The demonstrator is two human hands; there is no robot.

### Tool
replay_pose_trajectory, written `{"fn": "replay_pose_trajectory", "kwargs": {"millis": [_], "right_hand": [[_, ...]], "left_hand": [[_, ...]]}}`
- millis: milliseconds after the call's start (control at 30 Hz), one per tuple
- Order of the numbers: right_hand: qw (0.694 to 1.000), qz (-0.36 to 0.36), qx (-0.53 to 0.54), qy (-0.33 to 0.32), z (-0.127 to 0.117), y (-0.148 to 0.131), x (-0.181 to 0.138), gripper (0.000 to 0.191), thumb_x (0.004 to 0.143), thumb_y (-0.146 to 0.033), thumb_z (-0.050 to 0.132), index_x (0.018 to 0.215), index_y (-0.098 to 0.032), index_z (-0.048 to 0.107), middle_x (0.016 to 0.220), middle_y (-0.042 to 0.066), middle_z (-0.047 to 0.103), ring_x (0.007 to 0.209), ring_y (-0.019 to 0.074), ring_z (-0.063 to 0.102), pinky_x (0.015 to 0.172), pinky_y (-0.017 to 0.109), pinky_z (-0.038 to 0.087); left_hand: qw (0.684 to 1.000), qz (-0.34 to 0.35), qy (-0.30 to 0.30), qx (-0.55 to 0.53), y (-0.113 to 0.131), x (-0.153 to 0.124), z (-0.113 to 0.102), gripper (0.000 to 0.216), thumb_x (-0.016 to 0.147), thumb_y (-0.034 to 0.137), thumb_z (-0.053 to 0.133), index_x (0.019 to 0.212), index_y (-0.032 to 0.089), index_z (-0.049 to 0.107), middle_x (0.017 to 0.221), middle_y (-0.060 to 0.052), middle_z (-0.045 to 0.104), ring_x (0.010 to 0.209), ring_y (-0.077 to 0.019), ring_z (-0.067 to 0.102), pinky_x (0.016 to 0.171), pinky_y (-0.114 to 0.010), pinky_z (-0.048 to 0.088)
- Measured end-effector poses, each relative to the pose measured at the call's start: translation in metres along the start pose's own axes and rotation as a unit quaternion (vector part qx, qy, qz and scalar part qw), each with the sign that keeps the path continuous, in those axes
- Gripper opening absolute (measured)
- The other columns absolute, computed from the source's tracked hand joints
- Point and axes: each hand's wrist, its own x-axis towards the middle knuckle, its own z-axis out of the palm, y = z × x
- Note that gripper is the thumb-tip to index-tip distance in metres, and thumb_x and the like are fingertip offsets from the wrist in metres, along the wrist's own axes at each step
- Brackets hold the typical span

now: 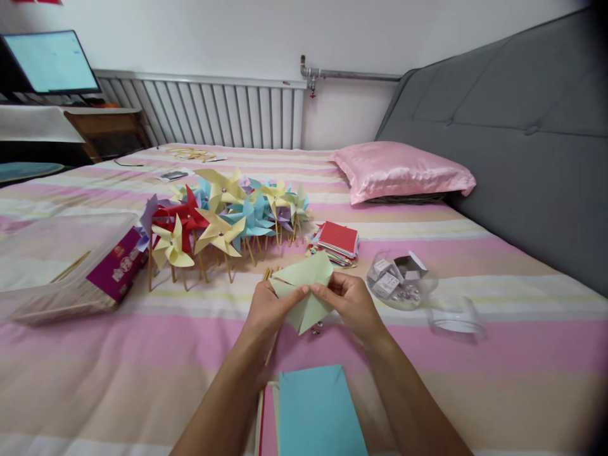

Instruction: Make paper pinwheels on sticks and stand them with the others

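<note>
Between my two hands is a pale green paper square [311, 269] with slits cut into it, its corners partly bent. My left hand [275, 304] pinches its left side, thumb on top. On the right side, my right hand [349, 301] grips the paper with thumb and curled fingers, the thumbs almost meeting at the middle. Small metal fasteners [317, 328] lie on the sheet just under the paper. Thin wooden sticks [268, 273] show behind my left hand. Nearer to me is a stack of coloured paper with a blue sheet [318, 411] on top.
Several finished paper pinwheels [221, 234] stand at the left centre. A plastic bag of sticks [118, 266] lies far left. Behind my hands sits a stack of small paper squares [338, 237]. At right are a clear tub with little boxes [396, 278], a clear lid [456, 316] and a pink pillow [403, 168].
</note>
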Motion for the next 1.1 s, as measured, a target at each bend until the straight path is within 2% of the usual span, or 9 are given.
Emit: {"fn": "replay_pose_trajectory", "kwargs": {"millis": [200,333,433,600,667,733,867,1000,1100], "right_hand": [[1.0,-0.024,0.014,-0.004,0.002,-0.001,0.001,0.025,0.069,-0.037,0.072,0.082,-0.017,0.065,0.076,0.004,0.068,0.067,0.0164,0.061,0.061,0.027,0.047],[0.999,-0.029,0.022,0.013,-0.001,-0.003,0.002,0.038,0.067,-0.036,0.074,0.099,-0.019,0.062,0.084,0.005,0.068,0.077,0.0182,0.063,0.068,0.029,0.049],[0.997,-0.052,0.009,0.059,-0.004,-0.004,0.003,0.04,0.068,-0.034,0.073,0.104,-0.02,0.059,0.089,0.006,0.066,0.081,0.0179,0.062,0.072,0.03,0.048],[0.975,-0.155,-0.038,0.152,-0.008,-0.007,0.001,0.017,0.074,-0.027,0.067,0.089,-0.02,0.064,0.083,0.004,0.064,0.078,0.0157,0.059,0.072,0.028,0.047],[0.975,-0.176,-0.054,0.124,-0.007,-0.01,-0.001,0.01,0.076,-0.025,0.065,0.084,-0.019,0.065,0.079,0.003,0.064,0.072,0.0143,0.059,0.067,0.027,0.048],[0.98,-0.179,-0.077,0.045,-0.005,-0.012,-0.005,0.007,0.076,-0.021,0.064,0.083,-0.019,0.066,0.077,0.002,0.066,0.067,0.0136,0.059,0.063,0.026,0.048],[0.972,-0.161,-0.146,-0.093,0.002,-0.011,-0.009,0.021,0.077,-0.015,0.06,0.096,-0.02,0.068,0.072,0.002,0.069,0.063,0.0134,0.062,0.061,0.026,0.05],[0.964,-0.166,-0.174,-0.113,0.004,-0.006,-0.008,0.029,0.078,-0.011,0.057,0.102,-0.023,0.069,0.087,0.002,0.072,0.07,0.0135,0.065,0.064,0.025,0.05],[0.963,-0.177,-0.175,-0.103,0.003,-0.003,-0.006,0.026,0.078,-0.012,0.059,0.098,-0.024,0.071,0.087,0.001,0.073,0.072,0.014,0.065,0.065,0.025,0.05]], "left_hand": [[1.0,-0.003,0.018,-0.017,0.002,-0.001,0.001,0.05,0.052,0.028,0.082,0.096,0.008,0.067,0.088,-0.013,0.071,0.064,-0.0184,0.063,0.058,-0.029,0.05],[1.0,-0.003,0.015,-0.027,0.002,0.0,-0.001,0.049,0.057,0.026,0.08,0.101,0.01,0.066,0.092,-0.013,0.071,0.067,-0.0195,0.065,0.062,-0.031,0.052],[0.999,0.012,0.016,-0.04,0.0,0.002,-0.005,0.042,0.06,0.025,0.078,0.098,0.009,0.067,0.094,-0.013,0.071,0.072,-0.0214,0.067,0.065,-0.03,0.052],[0.989,-0.004,0.069,-0.13,0.005,0.004,-0.012,0.039,0.061,0.018,0.077,0.098,0.011,0.065,0.089,-0.011,0.072,0.072,-0.0222,0.068,0.065,-0.03,0.054],[0.982,-0.021,0.089,-0.166,0.009,0.005,-0.014,0.037,0.062,0.013,0.074,0.098,0.011,0.064,0.083,-0.009,0.072,0.068,-0.0214,0.067,0.064,-0.031,0.055],[0.975,-0.038,0.117,-0.187,0.014,0.005,-0.015,0.031,0.065,0.009,0.071,0.095,0.01,0.064,0.076,-0.008,0.072,0.061,-0.0197,0.067,0.062,-0.031,0.055],[0.967,-0.069,0.127,-0.211,0.02,0.005,-0.015,0.023,0.07,0.007,0.064,0.092,0.008,0.063,0.072,-0.009,0.07,0.058,-0.0184,0.066,0.061,-0.029,0.055],[0.968,-0.073,0.1,-0.217,0.017,0.004,-0.015,0.025,0.071,0.007,0.064,0.096,0.009,0.062,0.075,-0.008,0.07,0.061,-0.0179,0.066,0.061,-0.028,0.055],[0.971,-0.077,0.074,-0.213,0.014,0.004,-0.014,0.031,0.069,0.007,0.066,0.1,0.009,0.062,0.078,-0.009,0.071,0.065,-0.0178,0.066,0.062,-0.026,0.054]]}}
